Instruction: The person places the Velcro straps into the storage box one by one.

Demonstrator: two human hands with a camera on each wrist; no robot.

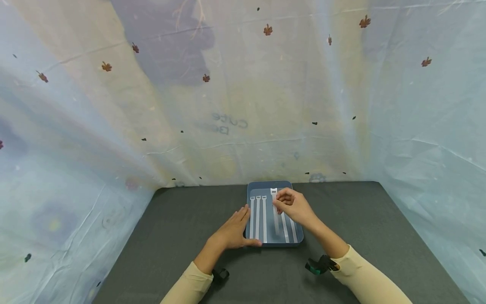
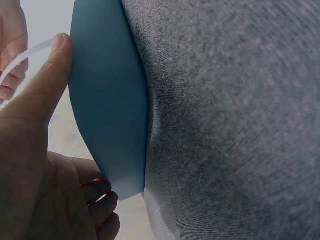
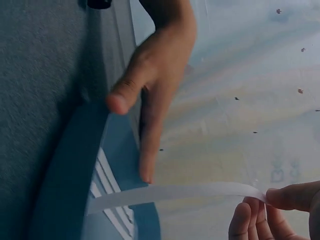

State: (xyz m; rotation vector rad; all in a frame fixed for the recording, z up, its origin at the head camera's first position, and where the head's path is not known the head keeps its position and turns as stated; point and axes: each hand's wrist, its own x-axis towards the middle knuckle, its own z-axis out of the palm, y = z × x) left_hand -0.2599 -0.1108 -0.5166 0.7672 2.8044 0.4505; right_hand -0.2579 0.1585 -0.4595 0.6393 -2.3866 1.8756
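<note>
A blue rectangular tray [image 1: 270,184] holds several white straps [image 1: 257,219] with slotted heads, lying lengthwise side by side. My right hand [image 1: 298,209] pinches one white strap [image 1: 275,219] near its slotted head. In the right wrist view that strap [image 3: 190,191] arches from my fingertips down toward the tray's near side. My left hand [image 1: 234,232] rests on the tray's near left corner, fingers straight along its left side and thumb on the near rim. The left wrist view shows this thumb [image 2: 55,70] against the tray's outer wall [image 2: 107,100].
The tray stands on a dark grey table [image 1: 197,211], near its far edge. Printed sheeting [image 1: 265,105] hangs behind and at both sides. Each wrist carries a small black camera, the right one [image 1: 320,264] with a green part.
</note>
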